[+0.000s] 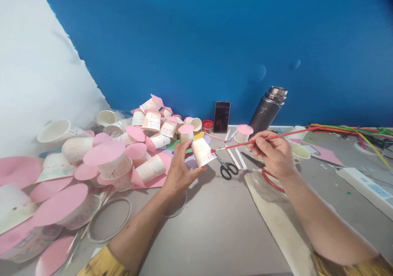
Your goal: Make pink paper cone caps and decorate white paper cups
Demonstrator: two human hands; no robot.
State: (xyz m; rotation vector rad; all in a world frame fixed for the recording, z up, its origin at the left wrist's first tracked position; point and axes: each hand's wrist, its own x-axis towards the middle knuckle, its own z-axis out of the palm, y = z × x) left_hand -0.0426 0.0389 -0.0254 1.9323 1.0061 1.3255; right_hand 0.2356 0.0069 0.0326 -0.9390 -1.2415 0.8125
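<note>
My left hand (178,170) grips a white paper cup (201,150) between thumb and fingers, tilted above the table. Orange outlines and a purple zigzag are drawn on its side. In my right hand (273,152) is a long red-handled paintbrush (236,145), pinched partway along its shaft. The brush tip is red and meets the cup's right side, or lies just in front of it. Below and right of the cup lie black-handled scissors (229,170). A round tub of red paint (207,125) stands behind the cup.
Many decorated cups with pink paper tops (104,159) crowd the left side. A phone (221,117) leans on the blue wall beside a dark flask (268,110). Markers (241,158), a cloth (270,214), a power strip (368,188) and a tape ring (109,220) lie around.
</note>
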